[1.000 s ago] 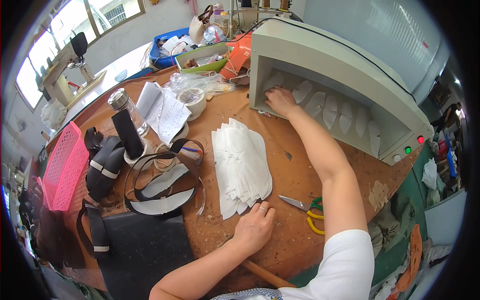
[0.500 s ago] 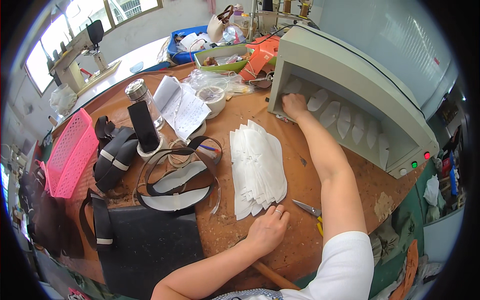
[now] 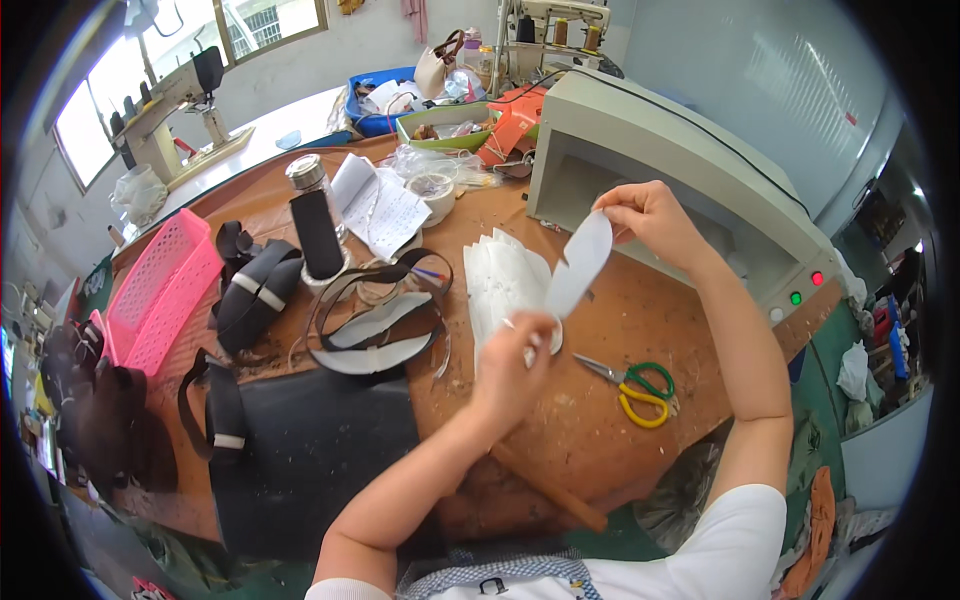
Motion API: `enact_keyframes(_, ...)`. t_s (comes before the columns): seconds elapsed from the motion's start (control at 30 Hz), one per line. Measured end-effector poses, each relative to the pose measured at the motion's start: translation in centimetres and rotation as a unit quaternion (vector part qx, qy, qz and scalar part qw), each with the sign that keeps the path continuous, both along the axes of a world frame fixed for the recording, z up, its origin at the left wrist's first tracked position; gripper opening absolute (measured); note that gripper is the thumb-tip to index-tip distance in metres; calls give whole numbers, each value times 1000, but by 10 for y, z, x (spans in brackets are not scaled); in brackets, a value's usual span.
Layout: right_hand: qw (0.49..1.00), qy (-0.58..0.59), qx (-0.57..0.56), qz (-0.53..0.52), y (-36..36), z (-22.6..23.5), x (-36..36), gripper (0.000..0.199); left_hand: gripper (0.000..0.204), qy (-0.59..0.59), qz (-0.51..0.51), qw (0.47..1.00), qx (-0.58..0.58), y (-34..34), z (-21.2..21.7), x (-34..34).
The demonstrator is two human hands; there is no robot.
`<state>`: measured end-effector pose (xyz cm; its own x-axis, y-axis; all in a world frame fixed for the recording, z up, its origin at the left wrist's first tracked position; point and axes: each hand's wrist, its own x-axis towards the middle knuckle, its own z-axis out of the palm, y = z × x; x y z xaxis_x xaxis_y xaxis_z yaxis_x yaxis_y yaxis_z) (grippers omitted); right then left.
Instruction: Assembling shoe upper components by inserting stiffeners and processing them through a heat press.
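Observation:
My right hand (image 3: 655, 222) is raised in front of the cabinet's opening, pinching the top end of a white leaf-shaped piece (image 3: 582, 262) between thumb and fingers. I cannot tell whether it is a single layer. At the piece's lower end is my left hand (image 3: 512, 368), its fingers curled and somewhat blurred; whether they grip the piece is unclear. Behind that hand a fanned stack of similar white pieces (image 3: 500, 272) lies on the brown table cover, partly hidden. Scissors (image 3: 643, 393) with green and yellow handles lie right of my left hand.
On the right stands a beige open-fronted cabinet (image 3: 680, 140) with lit red and green buttons. Black straps (image 3: 262, 300), looped brown bands (image 3: 372, 330), a glass bottle (image 3: 312, 180) and a pink basket (image 3: 165, 290) occupy the left. A wooden handle (image 3: 550, 485) lies near the front edge.
My right hand has come out of the cabinet toward me with a white piece. My left hand has lifted from the stack's near end toward that piece. The view has shifted slightly.

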<state>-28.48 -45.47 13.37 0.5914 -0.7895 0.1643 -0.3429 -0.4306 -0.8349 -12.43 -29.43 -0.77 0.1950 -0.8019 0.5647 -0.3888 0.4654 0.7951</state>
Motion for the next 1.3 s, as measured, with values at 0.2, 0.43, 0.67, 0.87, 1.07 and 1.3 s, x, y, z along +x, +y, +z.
enact_keyframes(0.2, 984, 62, -5, 168, 118, 25, 34, 14, 34, 12, -62, 996, 70, 54, 95, 47)
enact_keyframes(0.43, 989, -114, -3, 98, 241, -19, 77, 31, 18, 158, -6, 959, 236, 159, 88, 111)
enact_keyframes(0.67, 565, -446, 636, 279, 359, -155, 136, 87, 21, 337, 52, 927, 155, 252, 76, 97)
enact_keyframes(0.87, 580, -432, 669, 173, 345, -184, 161, 42, 21, 443, 170, 872, 120, 312, 28, 102)
enact_keyframes(1.07, 669, -261, 658, 227, 352, -170, 169, 38, 19, 419, 263, 862, 108, 338, 12, 119)
enact_keyframes(1.3, 971, -155, -67, 169, 382, -127, 164, 55, 15, 273, 266, 919, 105, 338, 56, 118)
